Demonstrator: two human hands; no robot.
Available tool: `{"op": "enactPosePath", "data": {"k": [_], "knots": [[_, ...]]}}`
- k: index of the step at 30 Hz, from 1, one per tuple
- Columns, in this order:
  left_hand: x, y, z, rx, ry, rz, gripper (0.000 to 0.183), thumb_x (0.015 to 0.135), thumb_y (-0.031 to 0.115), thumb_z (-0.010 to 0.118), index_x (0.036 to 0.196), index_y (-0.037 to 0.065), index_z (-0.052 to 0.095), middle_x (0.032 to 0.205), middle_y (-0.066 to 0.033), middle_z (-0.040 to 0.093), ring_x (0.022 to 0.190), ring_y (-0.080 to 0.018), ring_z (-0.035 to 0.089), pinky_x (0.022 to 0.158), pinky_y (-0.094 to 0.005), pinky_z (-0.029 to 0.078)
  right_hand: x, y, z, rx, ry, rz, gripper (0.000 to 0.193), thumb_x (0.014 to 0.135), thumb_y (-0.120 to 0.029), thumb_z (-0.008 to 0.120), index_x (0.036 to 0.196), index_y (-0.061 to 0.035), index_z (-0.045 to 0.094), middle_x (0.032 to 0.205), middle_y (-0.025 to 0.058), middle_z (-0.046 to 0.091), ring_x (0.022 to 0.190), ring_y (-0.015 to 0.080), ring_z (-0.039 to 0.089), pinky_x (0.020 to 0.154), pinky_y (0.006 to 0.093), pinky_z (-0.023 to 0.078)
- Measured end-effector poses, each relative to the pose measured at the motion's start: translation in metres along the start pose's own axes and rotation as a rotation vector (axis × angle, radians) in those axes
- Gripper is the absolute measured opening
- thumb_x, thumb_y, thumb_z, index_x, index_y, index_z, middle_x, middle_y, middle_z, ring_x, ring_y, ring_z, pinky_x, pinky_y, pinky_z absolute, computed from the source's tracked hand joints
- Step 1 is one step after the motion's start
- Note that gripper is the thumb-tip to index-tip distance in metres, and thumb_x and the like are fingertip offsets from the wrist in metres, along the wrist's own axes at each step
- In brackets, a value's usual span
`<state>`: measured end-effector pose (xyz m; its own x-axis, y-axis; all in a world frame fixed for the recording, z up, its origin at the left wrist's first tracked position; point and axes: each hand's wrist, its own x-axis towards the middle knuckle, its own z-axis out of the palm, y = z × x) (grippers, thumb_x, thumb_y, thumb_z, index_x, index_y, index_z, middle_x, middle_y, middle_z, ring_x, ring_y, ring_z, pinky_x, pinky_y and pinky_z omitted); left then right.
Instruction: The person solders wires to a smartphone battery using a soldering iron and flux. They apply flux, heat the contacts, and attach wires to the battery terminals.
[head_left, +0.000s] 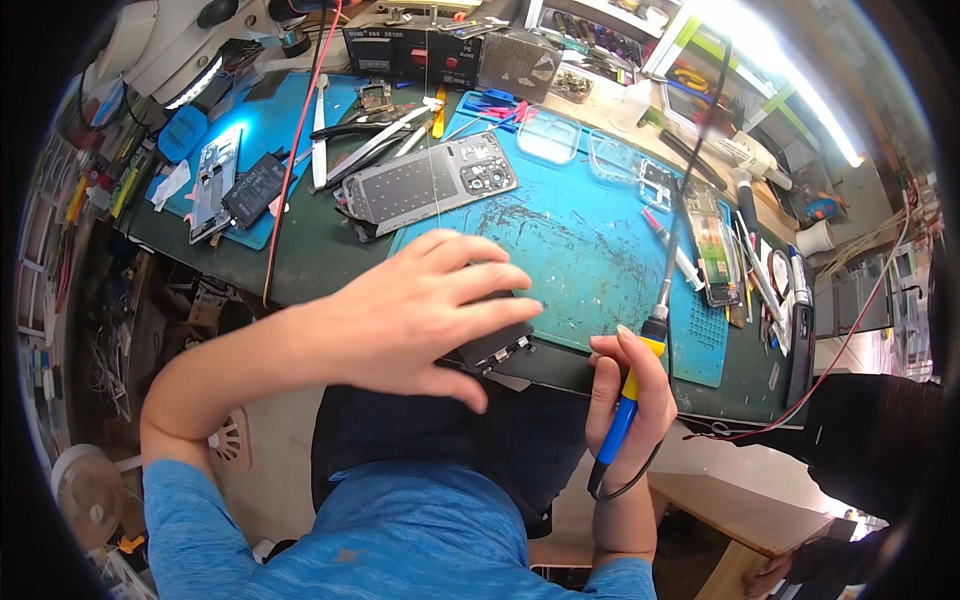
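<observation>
My left hand (430,310) is spread with its fingers apart over a dark phone part (490,348) at the bench's front edge. Small metal connectors line that part's near side, and the hand hides most of it. Whether my fingers touch it I cannot tell. In my right hand (648,400) is a soldering iron (622,425) with a blue and yellow handle, gripped upright with its metal shaft pointing away from me. A cord loops from the handle's lower end. Beyond my left hand lies a grey phone back housing (430,188) with a camera block, on a blue mat (590,235).
Tweezers (319,135) and clear plastic boxes (548,136) lie farther back. To the right are a syringe (675,250) and an opened phone (715,250). Left are a phone frame (215,180) and battery (257,190). A red cable (290,170) hangs across. Another person's hand (768,577) shows lower right.
</observation>
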<state>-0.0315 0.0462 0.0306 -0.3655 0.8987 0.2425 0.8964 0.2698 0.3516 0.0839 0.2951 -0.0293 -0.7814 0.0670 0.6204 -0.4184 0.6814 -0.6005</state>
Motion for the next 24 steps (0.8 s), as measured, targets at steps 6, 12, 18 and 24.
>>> {"op": "enactPosePath", "data": {"k": [6,12,18,24], "knots": [[0.003,-0.007,-0.016,0.013,-0.197,0.003,0.075,0.069,0.021,0.087,0.137,0.008,0.059,0.14,-0.0087,0.057,0.133,-0.0292,0.052,0.106,-0.0436,0.045,0.004,0.0,0.004,0.023,-0.018,-0.018,0.031,0.094,0.003,0.067,0.125,-0.001,0.063,0.098,0.0146,0.075,0.083,0.0249,0.074,0.075,0.0327,0.059],[0.03,-0.012,-0.036,-0.042,-0.458,0.203,0.058,0.073,0.003,0.079,0.128,0.002,0.061,0.132,-0.0115,0.058,0.132,-0.0319,0.051,0.107,-0.0417,0.048,-0.003,0.005,0.003,0.045,0.01,0.02,0.035,0.095,0.004,0.067,0.129,-0.0033,0.062,0.097,0.0139,0.075,0.086,0.022,0.074,0.078,0.0319,0.059],[0.005,-0.013,-0.026,-0.114,-0.428,0.204,0.052,0.079,-0.006,0.067,0.131,0.0,0.06,0.141,-0.0162,0.055,0.142,-0.0351,0.046,0.111,-0.0417,0.048,-0.005,0.002,0.001,0.064,0.011,0.007,0.028,0.102,-0.004,0.062,0.13,-0.0023,0.061,0.096,0.0138,0.075,0.08,0.019,0.072,0.075,0.0306,0.059],[-0.027,-0.007,-0.007,-0.157,-0.218,0.145,0.069,0.074,-0.012,0.062,0.141,0.002,0.055,0.153,-0.0175,0.048,0.145,-0.037,0.044,0.12,-0.0488,0.04,-0.005,0.005,0.006,0.043,0.018,-0.026,0.03,0.103,-0.007,0.062,0.132,-0.0013,0.06,0.095,0.0147,0.075,0.078,0.0183,0.07,0.074,0.0306,0.058]]}}
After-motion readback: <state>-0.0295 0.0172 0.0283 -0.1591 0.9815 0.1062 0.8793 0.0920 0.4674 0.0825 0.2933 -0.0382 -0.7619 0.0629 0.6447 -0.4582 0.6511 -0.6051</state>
